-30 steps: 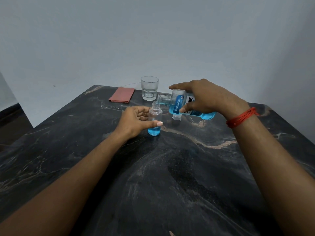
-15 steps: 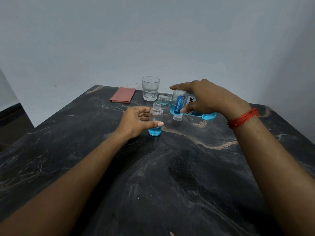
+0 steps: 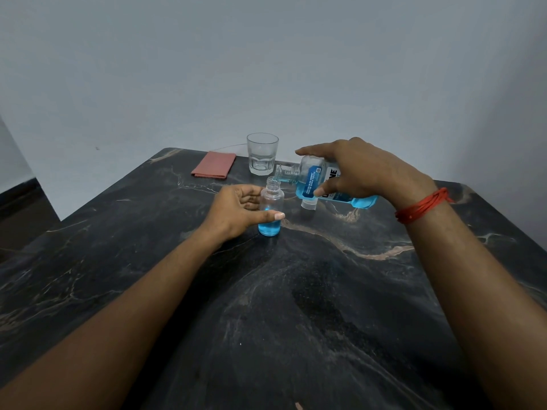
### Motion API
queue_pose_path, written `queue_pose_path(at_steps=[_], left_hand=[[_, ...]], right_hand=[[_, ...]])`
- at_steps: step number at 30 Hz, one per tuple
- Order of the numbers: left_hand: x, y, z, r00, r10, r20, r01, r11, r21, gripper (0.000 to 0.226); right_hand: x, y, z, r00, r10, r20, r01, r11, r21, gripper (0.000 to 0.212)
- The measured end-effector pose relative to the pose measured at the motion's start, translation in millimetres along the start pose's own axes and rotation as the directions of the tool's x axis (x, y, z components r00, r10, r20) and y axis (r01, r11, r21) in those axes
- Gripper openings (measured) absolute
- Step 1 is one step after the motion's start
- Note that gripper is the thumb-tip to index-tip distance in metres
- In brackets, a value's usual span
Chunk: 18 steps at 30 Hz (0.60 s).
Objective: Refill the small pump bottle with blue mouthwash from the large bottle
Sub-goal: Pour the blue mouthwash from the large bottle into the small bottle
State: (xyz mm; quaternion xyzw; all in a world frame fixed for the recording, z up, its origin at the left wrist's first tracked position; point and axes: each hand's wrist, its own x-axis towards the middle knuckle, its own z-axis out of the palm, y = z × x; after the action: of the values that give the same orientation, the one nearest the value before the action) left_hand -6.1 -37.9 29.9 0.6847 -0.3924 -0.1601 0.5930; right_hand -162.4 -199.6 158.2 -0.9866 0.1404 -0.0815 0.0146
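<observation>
A small clear bottle (image 3: 270,199) stands upright on the dark marble table (image 3: 296,291), uncapped, with blue liquid in its bottom part. My left hand (image 3: 236,211) is wrapped around it, thumb across the front. My right hand (image 3: 364,173) grips the large mouthwash bottle (image 3: 310,182), tipped nearly flat with its open neck just above the small bottle's mouth. Blue mouthwash lies along the large bottle's lower side. A small white cap (image 3: 308,205) stands on the table under the large bottle.
An empty drinking glass (image 3: 262,153) stands behind the bottles near the table's far edge. A folded pink cloth (image 3: 214,164) lies left of it. The table ends at a grey wall; its right edge slopes away at far right.
Both hands and bottles hold almost the same pose. The large bottle stays tipped over the small one; I cannot tell any rise in the blue level.
</observation>
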Motion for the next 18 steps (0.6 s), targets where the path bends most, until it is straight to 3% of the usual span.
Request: queue_pose_path(at_steps=[9,18], left_hand=[[1.8,-5.5,-1.9,0.999,-0.014,0.033,0.012,0.998,0.064,0.065],[1.1,-5.4,-2.2,0.996,-0.051,0.076,0.044,0.995,0.092,0.056]], right_hand=[[-0.3,-0.3,-0.6,1.0,0.008,0.003,-0.008,1.0,0.002,0.082],[-0.7,-0.9,-1.3,1.0,0.006,0.001,-0.006,1.0,-0.011,0.083]])
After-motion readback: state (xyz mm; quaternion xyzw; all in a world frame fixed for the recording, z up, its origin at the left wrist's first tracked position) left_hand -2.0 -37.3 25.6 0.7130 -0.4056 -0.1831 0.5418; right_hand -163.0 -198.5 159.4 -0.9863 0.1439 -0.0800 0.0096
